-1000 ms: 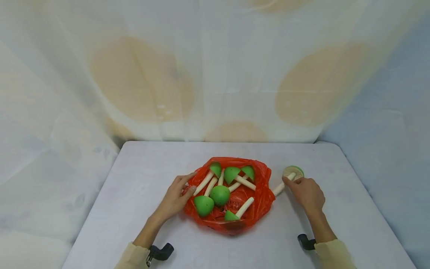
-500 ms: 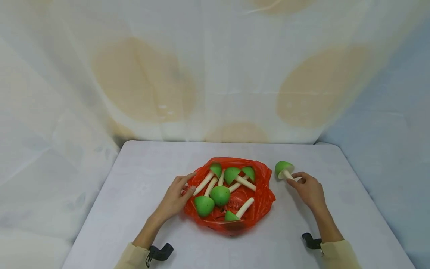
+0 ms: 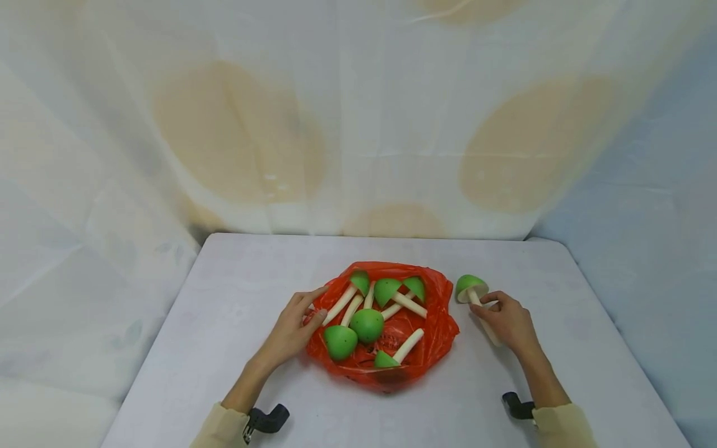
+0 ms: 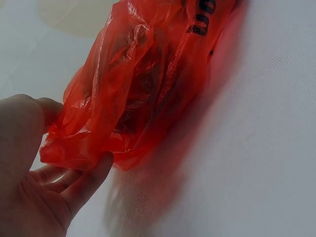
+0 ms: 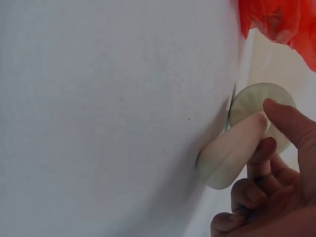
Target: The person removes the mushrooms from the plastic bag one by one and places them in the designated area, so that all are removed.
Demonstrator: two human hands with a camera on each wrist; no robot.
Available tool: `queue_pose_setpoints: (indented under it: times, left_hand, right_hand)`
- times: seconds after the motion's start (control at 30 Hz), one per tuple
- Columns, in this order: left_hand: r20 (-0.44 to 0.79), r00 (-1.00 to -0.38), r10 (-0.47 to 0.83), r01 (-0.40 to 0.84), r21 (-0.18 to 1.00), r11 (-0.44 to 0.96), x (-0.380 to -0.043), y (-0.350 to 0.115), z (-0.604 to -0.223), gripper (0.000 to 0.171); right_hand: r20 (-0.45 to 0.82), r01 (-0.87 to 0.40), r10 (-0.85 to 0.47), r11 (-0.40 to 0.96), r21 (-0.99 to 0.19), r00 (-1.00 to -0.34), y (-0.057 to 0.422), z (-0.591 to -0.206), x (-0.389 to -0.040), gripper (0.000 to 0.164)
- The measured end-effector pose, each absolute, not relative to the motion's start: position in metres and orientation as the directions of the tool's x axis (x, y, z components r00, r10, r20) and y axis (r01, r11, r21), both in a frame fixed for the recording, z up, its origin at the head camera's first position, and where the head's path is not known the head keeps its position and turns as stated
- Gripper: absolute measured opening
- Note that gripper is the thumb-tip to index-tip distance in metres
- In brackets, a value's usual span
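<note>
A red plastic bag (image 3: 400, 320) lies wide-mouthed on the table, with several toy mushrooms (image 3: 366, 325) inside, green-capped and pale-stemmed. At its left side my left hand (image 3: 294, 320) holds the bag's edge; in the left wrist view the crinkled bag (image 4: 143, 84) sits between the thumb and the fingers (image 4: 89, 185). To the right of the bag, my right hand (image 3: 506, 320) pinches another green-capped mushroom (image 3: 469, 286) by its stem. In the right wrist view, thumb and index finger grip that pale stem (image 5: 232, 148) near the cap, and its thick end is close to the tabletop.
The white-covered table (image 3: 252, 261) ends at a hanging patterned cloth (image 3: 392, 124) behind, with more cloth (image 3: 650, 218) on the right side. Dark curved mounts (image 3: 269, 419) sit at both wrists.
The right hand's mushroom first lay with its cap beyond the hand; it has turned cap up and left, then lowered slightly. The left hand and bag have stayed put.
</note>
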State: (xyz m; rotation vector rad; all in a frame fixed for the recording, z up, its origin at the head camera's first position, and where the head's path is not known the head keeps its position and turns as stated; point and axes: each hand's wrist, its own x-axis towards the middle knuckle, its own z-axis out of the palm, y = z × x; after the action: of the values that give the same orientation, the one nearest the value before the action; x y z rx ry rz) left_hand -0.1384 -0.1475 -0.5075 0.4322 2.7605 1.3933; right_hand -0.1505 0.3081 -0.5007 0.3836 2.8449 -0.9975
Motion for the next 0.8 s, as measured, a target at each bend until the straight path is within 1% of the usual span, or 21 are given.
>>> queue_pose_setpoints:
  times: [0.23, 0.37, 0.53, 0.8]
  left_hand:
    - [0.107, -0.962, 0.252, 0.237, 0.788, 0.568, -0.139, -0.147, -0.508, 0.051]
    - [0.108, -0.961, 0.253, 0.238, 0.788, 0.568, -0.139, -0.148, -0.508, 0.051]
    - [0.11, -0.96, 0.257, 0.241, 0.788, 0.566, -0.139, -0.148, -0.508, 0.052]
    - [0.107, -0.96, 0.26, 0.241, 0.791, 0.562, -0.139, -0.148, -0.508, 0.051]
  right_hand:
    - [-0.167, 0.257, 0.196, 0.74, -0.621, -0.966, 0.31, -0.5, -0.148, 0.056]
    - [-0.126, 0.234, 0.199, 0.747, -0.622, -0.972, 0.312, -0.497, -0.149, 0.058]
    - [-0.046, 0.177, 0.193, 0.748, -0.64, -0.98, 0.314, -0.491, -0.149, 0.055]
    - [0.036, 0.087, 0.151, 0.731, -0.677, -0.988, 0.31, -0.482, -0.146, 0.05]
